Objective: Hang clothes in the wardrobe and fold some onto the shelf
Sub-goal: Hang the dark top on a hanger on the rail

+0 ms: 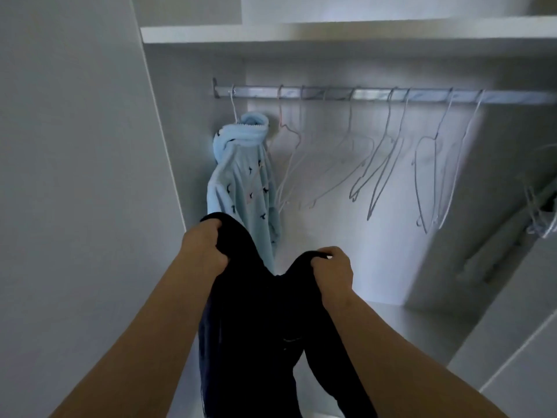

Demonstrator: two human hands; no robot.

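Fingers (209,232) of the left hand (202,245) and right hand (333,268) curl tight round the top edge of the dark cloth (256,327), soft, floppy and likely light, low under the rail (361,94) with its bare hangers (382,164).

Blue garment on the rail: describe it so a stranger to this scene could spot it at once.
Find the metal rail under the shelf. At its left end hangs the blue garment. The other hangers are bare, and it is pale with small dark marks.
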